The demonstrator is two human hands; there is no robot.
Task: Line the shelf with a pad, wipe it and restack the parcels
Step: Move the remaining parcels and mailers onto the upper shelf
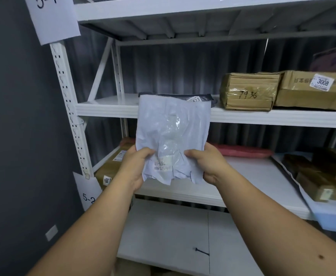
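A crumpled white plastic mailer parcel (173, 134) is held upright in front of the white metal shelf unit, both hands gripping its lower corners. My left hand (135, 166) pinches the lower left corner and my right hand (207, 162) the lower right. Behind its top edge, on the upper shelf (107, 108), lies a flat dark parcel (203, 98) with a label reading 523. To the right on that shelf sit a taped cardboard box (248, 92) and a larger cardboard box (314, 90) labelled 3008.
The middle shelf (252, 176) holds a cardboard box (111, 168) at left, a flat red parcel (243, 151) at the back and several brown boxes (320, 176) on a pale sheet at right. A dark wall (19, 136) stands left. Paper tags marked 5-1 and 5-2 hang on the upright.
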